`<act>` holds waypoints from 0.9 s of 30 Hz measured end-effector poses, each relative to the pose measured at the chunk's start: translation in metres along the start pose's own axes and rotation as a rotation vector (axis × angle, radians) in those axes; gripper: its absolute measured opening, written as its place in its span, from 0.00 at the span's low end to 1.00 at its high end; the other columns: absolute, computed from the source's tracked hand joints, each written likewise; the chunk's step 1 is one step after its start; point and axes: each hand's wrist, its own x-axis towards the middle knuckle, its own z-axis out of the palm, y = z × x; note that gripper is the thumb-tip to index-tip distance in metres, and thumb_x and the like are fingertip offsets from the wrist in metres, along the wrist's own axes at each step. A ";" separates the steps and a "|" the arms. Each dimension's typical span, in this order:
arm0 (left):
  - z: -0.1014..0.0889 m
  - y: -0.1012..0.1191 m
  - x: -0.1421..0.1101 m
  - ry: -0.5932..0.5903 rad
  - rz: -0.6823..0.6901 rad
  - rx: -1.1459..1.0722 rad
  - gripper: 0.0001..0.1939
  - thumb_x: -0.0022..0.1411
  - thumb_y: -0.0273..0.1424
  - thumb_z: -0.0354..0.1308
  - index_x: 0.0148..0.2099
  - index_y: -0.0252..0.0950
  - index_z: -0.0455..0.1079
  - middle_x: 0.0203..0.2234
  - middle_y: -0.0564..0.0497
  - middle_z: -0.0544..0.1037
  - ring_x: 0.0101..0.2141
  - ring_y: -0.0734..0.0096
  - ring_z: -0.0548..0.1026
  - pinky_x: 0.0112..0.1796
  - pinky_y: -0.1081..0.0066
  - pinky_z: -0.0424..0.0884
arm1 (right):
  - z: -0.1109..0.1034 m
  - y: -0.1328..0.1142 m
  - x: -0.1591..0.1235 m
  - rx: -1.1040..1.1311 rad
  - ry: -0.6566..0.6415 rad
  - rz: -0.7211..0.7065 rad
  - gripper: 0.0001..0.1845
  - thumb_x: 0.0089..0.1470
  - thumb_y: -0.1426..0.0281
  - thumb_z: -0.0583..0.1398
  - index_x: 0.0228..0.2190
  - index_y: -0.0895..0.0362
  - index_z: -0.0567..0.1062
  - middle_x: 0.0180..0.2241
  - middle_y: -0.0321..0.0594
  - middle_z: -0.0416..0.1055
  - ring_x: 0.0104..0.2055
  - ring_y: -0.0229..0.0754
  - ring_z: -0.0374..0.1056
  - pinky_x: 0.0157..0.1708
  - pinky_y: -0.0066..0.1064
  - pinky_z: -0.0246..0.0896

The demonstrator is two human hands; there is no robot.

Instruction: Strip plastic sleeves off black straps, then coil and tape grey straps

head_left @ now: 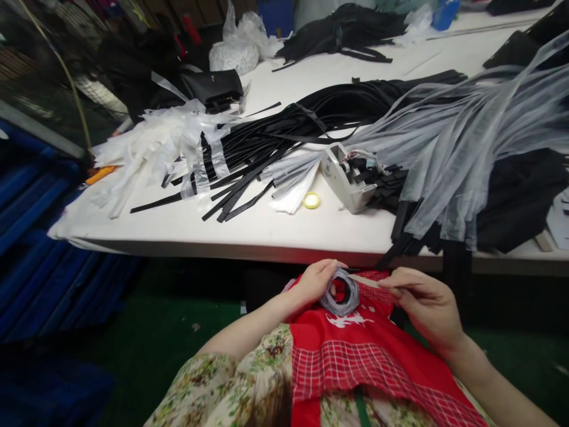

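Low in front of the red apron, my left hand (317,281) is closed round the upper left edge of a roll of tape (354,296), a greyish ring with an open middle. From the top of the roll a thin pale strip (367,281) runs to the right. My right hand (424,302) pinches the far end of that strip between thumb and fingers, so it stretches between both hands. On the table just beyond stands a light-coloured tape dispenser (342,181), tilted, its inside facing right. Beside it lies a small yellow-rimmed disc (311,200).
Bundled black straps (320,110) spread across the white table (284,234). Clear plastic-covered strips (448,154) hang over its front edge at right. White plastic scraps (169,136) and a black bag (213,88) lie at left. Blue crates (48,267) stand beside the table.
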 end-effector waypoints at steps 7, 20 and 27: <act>0.003 0.003 -0.001 -0.052 0.046 0.003 0.26 0.64 0.48 0.50 0.49 0.31 0.73 0.20 0.52 0.72 0.16 0.76 0.67 0.18 0.76 0.63 | 0.012 0.002 -0.007 -0.312 0.078 -0.194 0.05 0.54 0.74 0.63 0.32 0.54 0.80 0.27 0.37 0.76 0.27 0.37 0.71 0.27 0.27 0.66; 0.005 0.011 -0.008 -0.067 0.088 0.048 0.24 0.65 0.46 0.50 0.49 0.32 0.72 0.24 0.50 0.76 0.19 0.74 0.72 0.22 0.76 0.68 | 0.027 0.009 -0.006 -0.683 -0.259 -0.241 0.08 0.57 0.69 0.59 0.34 0.54 0.80 0.32 0.41 0.80 0.31 0.42 0.74 0.35 0.31 0.66; 0.001 0.023 -0.014 -0.140 0.337 0.278 0.19 0.66 0.39 0.49 0.35 0.31 0.76 0.29 0.47 0.78 0.32 0.68 0.74 0.37 0.72 0.70 | 0.031 0.022 0.019 -0.503 -0.116 -0.008 0.12 0.56 0.62 0.61 0.27 0.55 0.78 0.27 0.41 0.74 0.29 0.42 0.68 0.30 0.32 0.61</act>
